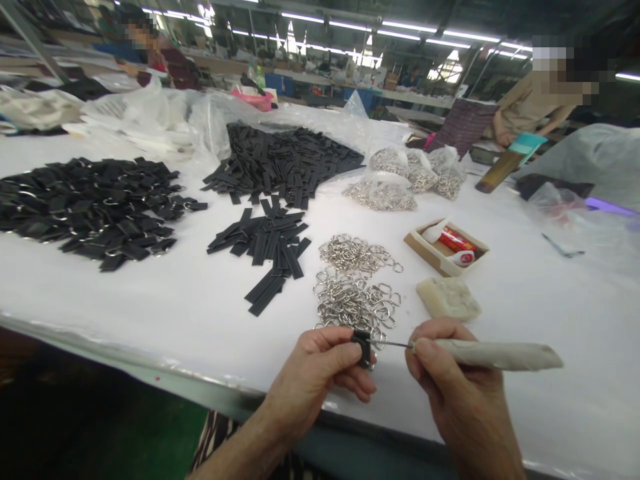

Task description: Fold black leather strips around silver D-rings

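Between thumb and fingers, my left hand (327, 367) pinches a folded black strap tab (364, 348) with a bit of metal ring showing at its lower edge. My right hand (453, 383) grips a thin metal tool like an awl with a pale wrapped handle (500, 355); its thin shaft reaches to the tab. Just beyond the hands lie two heaps of silver metal rings (350, 297). Flat black strips (270, 240) are strewn left of the rings. A large pile of black tabs with rings (95, 207) spreads at the left.
Behind lies a bigger heap of black strips (295, 157), beside clear bags of rings (385, 190). An open small box (433, 250) holding a red tube stands right, near a pale waxy block (447, 299). A bottle (510, 163) and plastic sheeting lie farther back. Two people work across the table.
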`<state>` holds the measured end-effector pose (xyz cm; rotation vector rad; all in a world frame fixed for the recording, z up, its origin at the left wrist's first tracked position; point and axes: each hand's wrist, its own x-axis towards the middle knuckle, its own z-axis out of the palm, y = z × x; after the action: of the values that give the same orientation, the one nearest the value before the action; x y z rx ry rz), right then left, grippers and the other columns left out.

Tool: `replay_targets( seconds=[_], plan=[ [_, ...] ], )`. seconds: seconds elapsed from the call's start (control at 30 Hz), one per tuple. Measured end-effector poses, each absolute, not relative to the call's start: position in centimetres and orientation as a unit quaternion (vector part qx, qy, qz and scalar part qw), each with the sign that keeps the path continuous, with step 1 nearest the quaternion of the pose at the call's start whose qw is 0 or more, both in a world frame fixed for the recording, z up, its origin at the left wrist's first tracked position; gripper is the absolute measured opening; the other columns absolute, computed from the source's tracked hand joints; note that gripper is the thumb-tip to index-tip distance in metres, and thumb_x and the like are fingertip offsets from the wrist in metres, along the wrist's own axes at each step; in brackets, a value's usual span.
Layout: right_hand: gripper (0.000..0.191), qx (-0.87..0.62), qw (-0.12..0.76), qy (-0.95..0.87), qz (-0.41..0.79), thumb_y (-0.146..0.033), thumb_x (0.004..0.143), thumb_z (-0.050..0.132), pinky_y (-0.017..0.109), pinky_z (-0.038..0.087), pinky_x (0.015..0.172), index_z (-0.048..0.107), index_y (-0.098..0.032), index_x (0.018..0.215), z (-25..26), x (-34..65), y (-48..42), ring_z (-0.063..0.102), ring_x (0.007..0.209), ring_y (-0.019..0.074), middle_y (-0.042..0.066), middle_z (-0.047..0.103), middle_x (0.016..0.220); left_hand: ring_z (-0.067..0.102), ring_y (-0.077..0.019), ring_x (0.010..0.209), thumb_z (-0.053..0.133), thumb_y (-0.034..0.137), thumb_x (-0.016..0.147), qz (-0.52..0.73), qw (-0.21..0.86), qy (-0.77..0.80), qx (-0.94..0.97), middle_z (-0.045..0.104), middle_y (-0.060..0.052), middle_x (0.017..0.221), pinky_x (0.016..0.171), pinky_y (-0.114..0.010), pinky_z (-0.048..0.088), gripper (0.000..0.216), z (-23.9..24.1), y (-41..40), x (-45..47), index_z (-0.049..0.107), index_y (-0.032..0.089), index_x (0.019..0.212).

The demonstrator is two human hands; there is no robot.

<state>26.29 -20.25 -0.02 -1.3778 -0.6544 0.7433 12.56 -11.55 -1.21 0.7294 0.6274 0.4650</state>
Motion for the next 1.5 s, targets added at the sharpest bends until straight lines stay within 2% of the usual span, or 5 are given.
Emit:
replay_targets(
  seconds=[0.37,0.6,0.97,1.3,1.5],
  plan=[
    [0.024,-0.619,0.656,-0.261,0.344,-0.035,0.074,0.071,0.02,0.027,0.045,0.055,-0.018,0.068,0.1,25.4,-20.0,0.036,0.049,0.0091,-0.005,0.044,0.053,0.061,-0.0113,0.045,0.068,0.023,0.072,0.223,0.868,0.281,0.345,0.066,-0.005,0.057,0.047,-0.019,0.05,0.015,-1.3,-11.7,12.7,0.067,0.008,0.071],
    [0.022,-0.612,0.632,-0.324,0.346,-0.033,0.078,0.069,0.02,0.031,0.045,0.054,-0.019,0.07,-0.8,26.3,-20.2,0.038,0.051,0.0098,-0.004,0.046,0.053,0.057,-0.0108,0.041,0.063,0.024,0.075,0.209,0.853,0.287,0.383,0.064,-0.003,0.053,0.044,-0.02,0.048,0.015,-1.6,-11.5,12.4,0.066,0.011,0.068],
    [0.024,-0.656,0.541,-0.41,0.331,-0.03,0.079,0.064,0.021,0.024,0.043,0.05,-0.019,0.063,2.5,27.2,-18.2,0.031,0.047,0.0082,-0.007,0.037,0.049,0.047,-0.0096,0.045,0.055,0.02,0.078,0.174,0.719,0.375,0.559,0.054,0.002,0.043,0.049,-0.019,0.038,0.018,0.6,-12.0,12.0,0.061,0.015,0.062],
    [0.018,-0.6,0.634,-0.391,0.292,-0.03,0.082,0.067,0.02,0.028,0.045,0.056,-0.019,0.071,2.2,28.0,-18.2,0.037,0.052,0.0094,-0.004,0.043,0.056,0.046,-0.0091,0.04,0.056,0.025,0.077,0.175,0.746,0.369,0.526,0.052,0.002,0.039,0.046,-0.019,0.035,0.02,0.0,-11.7,11.7,0.06,0.014,0.061],
    [0.016,-0.624,0.644,-0.343,0.279,-0.03,0.073,0.075,0.018,0.035,0.044,0.062,-0.022,0.078,1.1,27.8,-19.2,0.044,0.057,0.0108,-0.002,0.051,0.063,0.043,-0.0062,0.033,0.06,0.027,0.077,0.225,0.788,0.339,0.461,0.053,0.003,0.043,0.038,-0.017,0.03,0.017,-1.8,-11.4,11.2,0.062,0.013,0.067]
  ],
)
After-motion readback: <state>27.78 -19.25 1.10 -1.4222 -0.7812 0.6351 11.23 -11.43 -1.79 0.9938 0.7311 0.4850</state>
